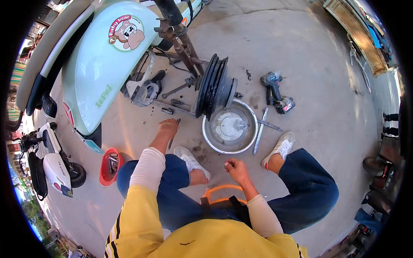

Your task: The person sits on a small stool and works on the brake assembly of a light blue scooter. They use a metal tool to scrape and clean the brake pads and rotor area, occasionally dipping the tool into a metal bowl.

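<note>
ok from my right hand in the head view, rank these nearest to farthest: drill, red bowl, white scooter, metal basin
From your right hand:
1. Metal basin: just ahead of it.
2. Drill: ahead and to the right, beyond the basin.
3. Red bowl: across to the left.
4. White scooter: far left, past the bowl.

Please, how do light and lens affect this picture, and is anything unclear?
Head view: fisheye bending near the picture's rim, where the white scooter looks tipped sideways; head view: lower-left edge overexposed, right-edge clutter shaded; head view: bright shine along the metal basin; head view: the thin tool at the left hand is too small to identify.
</note>
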Demonstrator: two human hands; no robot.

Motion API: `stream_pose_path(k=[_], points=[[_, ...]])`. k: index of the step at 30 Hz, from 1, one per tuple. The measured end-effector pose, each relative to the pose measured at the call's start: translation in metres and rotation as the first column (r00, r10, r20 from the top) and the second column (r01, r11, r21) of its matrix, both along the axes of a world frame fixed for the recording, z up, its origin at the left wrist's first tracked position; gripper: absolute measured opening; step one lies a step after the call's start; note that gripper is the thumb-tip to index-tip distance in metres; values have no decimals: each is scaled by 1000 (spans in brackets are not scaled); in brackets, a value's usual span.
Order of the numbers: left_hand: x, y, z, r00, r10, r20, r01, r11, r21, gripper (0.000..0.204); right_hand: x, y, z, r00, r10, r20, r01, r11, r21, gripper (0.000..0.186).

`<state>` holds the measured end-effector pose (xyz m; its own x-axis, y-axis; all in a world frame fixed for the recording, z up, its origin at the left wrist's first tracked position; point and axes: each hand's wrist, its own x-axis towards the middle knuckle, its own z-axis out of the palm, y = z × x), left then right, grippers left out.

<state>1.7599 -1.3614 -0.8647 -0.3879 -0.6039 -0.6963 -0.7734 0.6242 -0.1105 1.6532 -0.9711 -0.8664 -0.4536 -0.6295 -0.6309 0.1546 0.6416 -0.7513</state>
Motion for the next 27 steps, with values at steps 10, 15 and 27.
stream_pose_path(k=[10, 15, 27], points=[[-50, -55, -125, 946, 24, -323, -75, 987, -145, 36, -3, 10, 37, 998, -52, 30, 48, 991, 124, 27], [-43, -66, -137, 942, -112, -316, 22, 961, -275, 28, 5, 13, 29, 983, -143, 112, 134, 987, 89, 26], [-38, 13, 44, 994, 80, -69, -72, 991, 109, 24, 9, -78, 93, 973, -143, 183, 171, 975, -143, 30]])
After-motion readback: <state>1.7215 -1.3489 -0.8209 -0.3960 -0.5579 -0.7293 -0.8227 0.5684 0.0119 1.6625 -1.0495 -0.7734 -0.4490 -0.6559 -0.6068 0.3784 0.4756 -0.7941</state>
